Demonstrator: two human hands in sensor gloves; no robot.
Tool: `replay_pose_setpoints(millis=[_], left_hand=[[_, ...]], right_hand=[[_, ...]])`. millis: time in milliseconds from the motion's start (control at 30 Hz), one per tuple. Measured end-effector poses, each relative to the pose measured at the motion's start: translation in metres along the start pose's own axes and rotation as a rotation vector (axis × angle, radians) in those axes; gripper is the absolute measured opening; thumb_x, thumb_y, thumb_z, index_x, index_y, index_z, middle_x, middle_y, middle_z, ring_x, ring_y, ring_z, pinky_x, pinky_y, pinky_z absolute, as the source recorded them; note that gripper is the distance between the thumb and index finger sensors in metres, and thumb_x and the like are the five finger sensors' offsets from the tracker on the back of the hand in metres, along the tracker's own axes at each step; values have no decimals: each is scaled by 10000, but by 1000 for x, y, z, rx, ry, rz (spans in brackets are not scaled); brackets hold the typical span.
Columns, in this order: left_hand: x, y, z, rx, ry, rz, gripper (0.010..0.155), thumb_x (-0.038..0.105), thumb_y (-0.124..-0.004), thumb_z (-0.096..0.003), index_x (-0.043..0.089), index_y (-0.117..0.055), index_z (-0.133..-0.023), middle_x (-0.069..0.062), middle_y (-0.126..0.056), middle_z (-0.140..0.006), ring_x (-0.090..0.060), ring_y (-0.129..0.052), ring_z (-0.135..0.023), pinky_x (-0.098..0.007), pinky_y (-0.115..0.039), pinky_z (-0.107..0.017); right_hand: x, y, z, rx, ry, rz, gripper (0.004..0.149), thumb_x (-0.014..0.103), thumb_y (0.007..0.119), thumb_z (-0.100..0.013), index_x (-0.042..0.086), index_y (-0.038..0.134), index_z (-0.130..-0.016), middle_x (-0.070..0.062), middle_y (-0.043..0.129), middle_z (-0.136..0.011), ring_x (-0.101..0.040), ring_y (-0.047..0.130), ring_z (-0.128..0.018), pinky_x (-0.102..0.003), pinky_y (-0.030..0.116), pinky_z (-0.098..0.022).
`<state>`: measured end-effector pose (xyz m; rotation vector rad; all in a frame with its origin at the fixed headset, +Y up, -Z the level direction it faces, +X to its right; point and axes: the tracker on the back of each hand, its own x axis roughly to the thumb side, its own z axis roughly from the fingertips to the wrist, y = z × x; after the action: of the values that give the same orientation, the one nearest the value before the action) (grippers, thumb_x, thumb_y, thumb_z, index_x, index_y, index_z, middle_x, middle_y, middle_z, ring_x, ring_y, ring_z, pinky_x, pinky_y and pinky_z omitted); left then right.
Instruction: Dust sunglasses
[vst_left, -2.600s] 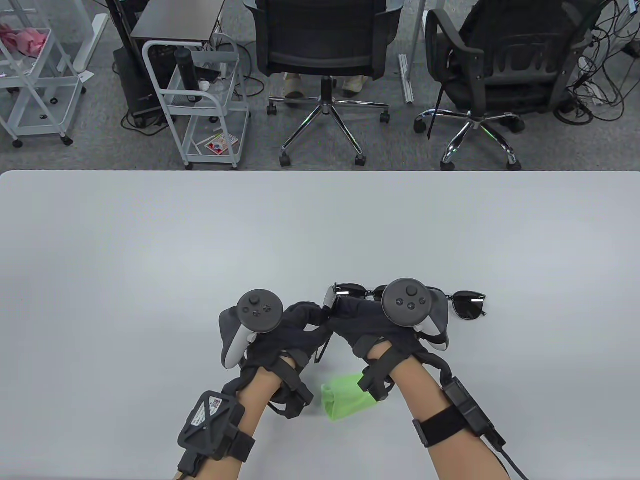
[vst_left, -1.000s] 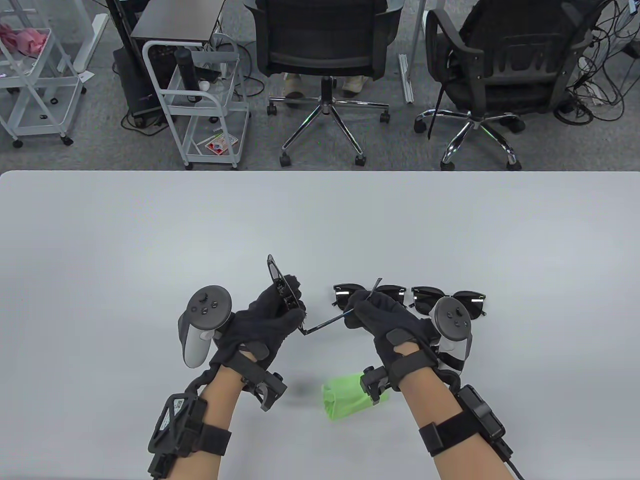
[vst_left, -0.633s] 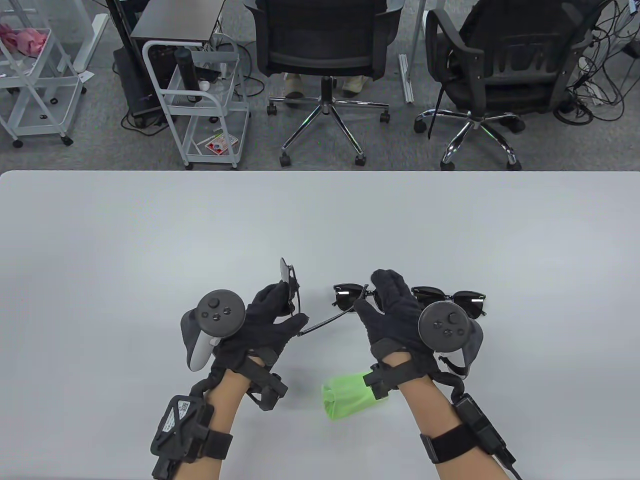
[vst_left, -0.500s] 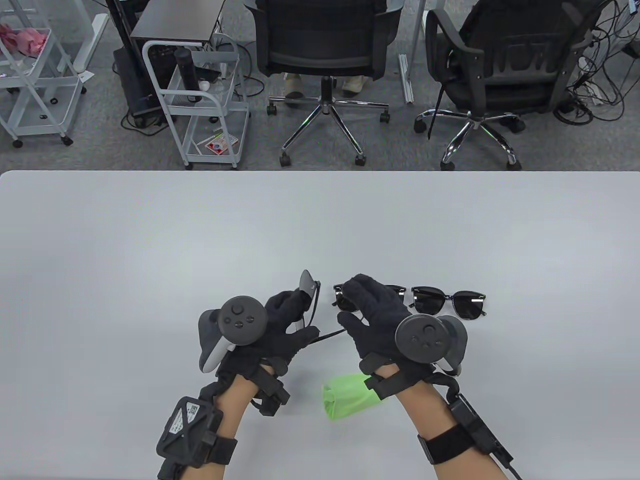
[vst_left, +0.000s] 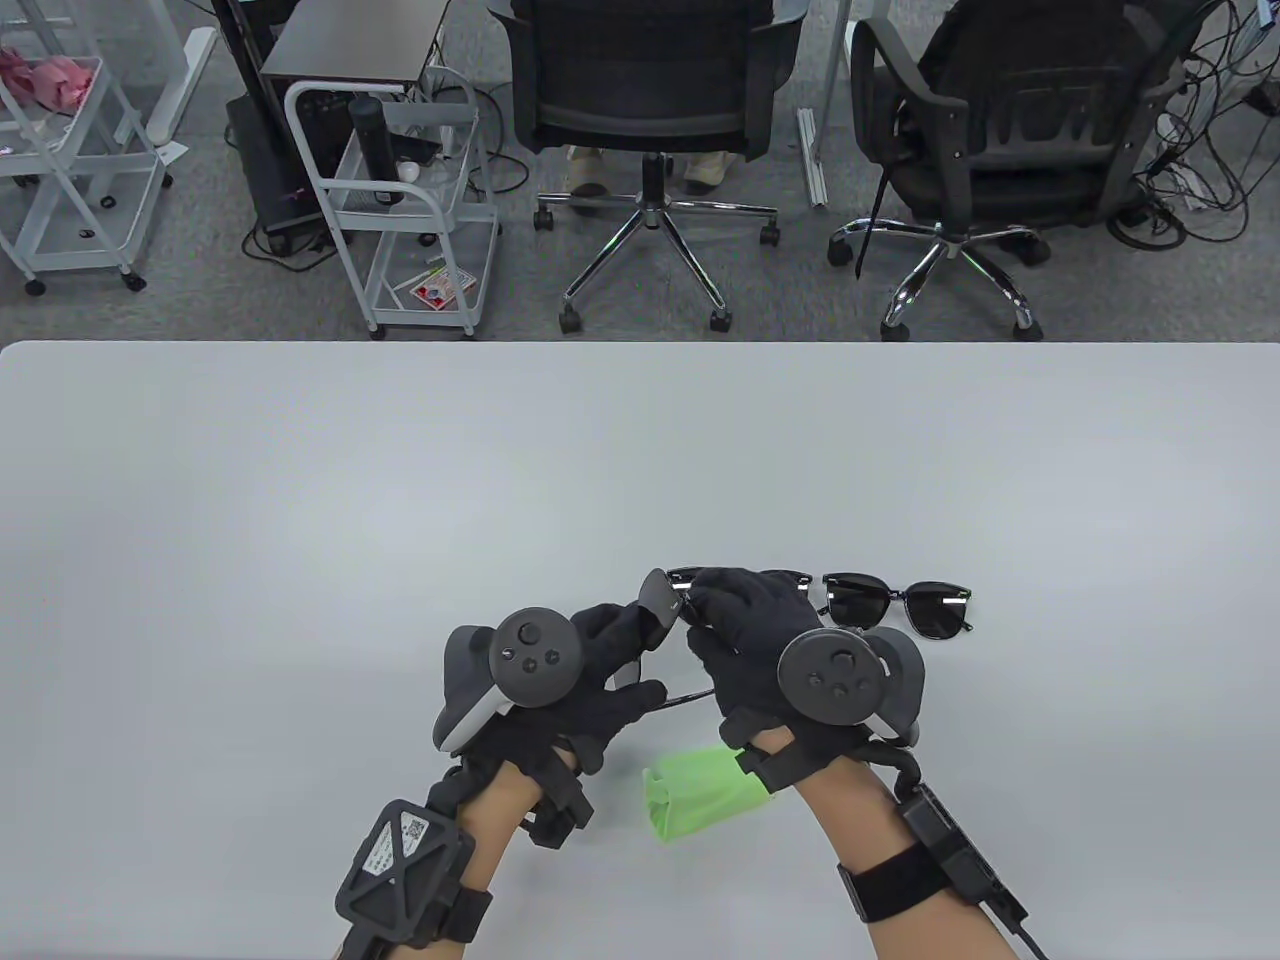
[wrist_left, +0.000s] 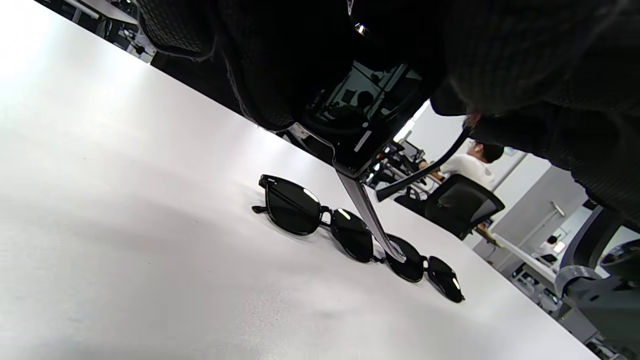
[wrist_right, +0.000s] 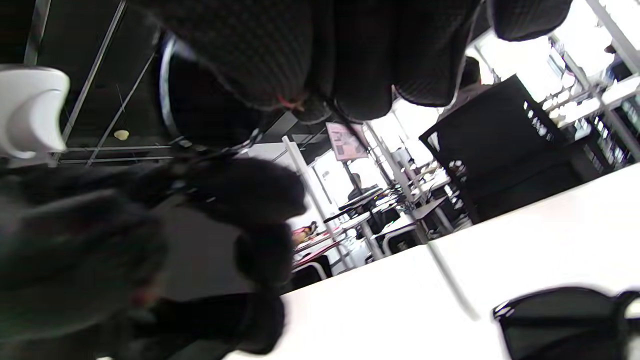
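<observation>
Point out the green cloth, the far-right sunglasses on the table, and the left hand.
green cloth (vst_left: 690, 795), table view, its middle.
far-right sunglasses (vst_left: 938, 608), table view, right lens.
left hand (vst_left: 590, 690), table view, back of the glove.

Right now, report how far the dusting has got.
Nothing looks dusted yet. In hand: the left hand and right hand hold one pair of sunglasses above the table. Left: the green cloth lies unused, and two pairs still lie on the table.

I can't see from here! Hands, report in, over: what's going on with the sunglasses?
Both hands, left hand and right hand, grip one pair of sunglasses above the table. Two other pairs lie flat beyond. Green cloth untouched under right wrist.
</observation>
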<state>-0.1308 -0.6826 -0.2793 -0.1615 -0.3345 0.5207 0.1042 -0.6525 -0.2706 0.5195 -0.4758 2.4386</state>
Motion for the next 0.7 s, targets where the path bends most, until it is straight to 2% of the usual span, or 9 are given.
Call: replay_pose_setpoints(millis=[67,200,367,467,533,600,700], left_hand=[[-2,1,0,-8,6,-42,761,641,-821,-327,439,-628,-1034,76,-689,-1063,-197,-935,-907,-511,-648,-751],[-4,3,0,-18,9,-145,747,646,-821,-324,461,-639,-1025,82,-701,-1059,-190,-942,-902,-515,-652,-749],[-5,2,-1,-33,7,-107,748,654,-817,-319,457,-649,-1021,82,-714,-1052,-184,-958,-891,-507,-663,-747],[-11,2,-3,-71,14,26,746,664,-818,-317,451,-669,-1016,83,-732,-1042,-170,-975,-883,-486,-680,-744],[-18,1,-3,-91,23,135,747,672,-821,-311,439,-692,-1009,78,-759,-1027,-171,-999,-862,-479,-700,-733],[-24,2,-4,-100,43,219,748,681,-817,-311,428,-706,-1005,71,-776,-1017,-171,-1017,-845,-469,-718,-725],[-36,5,-3,-68,102,376,756,705,-794,-316,380,-732,-996,63,-811,-990,-161,-1062,-794,-442,-755,-704]], right_hand=[[-5,-6,0,-30,6,59,412,300,872,-431,123,901,-802,-149,873,-919,-443,867,-830,-695,614,-602],[-15,-11,1,-44,33,67,420,310,888,-423,139,899,-806,-141,880,-913,-438,868,-831,-697,608,-605],[-12,-9,1,-45,14,73,417,304,886,-424,136,898,-806,-140,881,-913,-438,864,-835,-703,599,-607],[-5,-11,1,-49,-42,103,456,295,861,-441,118,862,-861,-159,838,-953,-459,819,-865,-718,561,-615],[4,-12,2,-53,-107,160,581,319,860,-446,88,743,-966,-194,735,-1021,-489,747,-901,-731,518,-620],[18,-14,4,-70,-204,241,663,361,857,-454,79,651,-1018,-220,619,-1075,-512,658,-938,-741,466,-624],[43,-12,7,-63,-379,312,655,423,837,-462,103,677,-1011,-211,600,-1090,-511,636,-953,-742,453,-631]])
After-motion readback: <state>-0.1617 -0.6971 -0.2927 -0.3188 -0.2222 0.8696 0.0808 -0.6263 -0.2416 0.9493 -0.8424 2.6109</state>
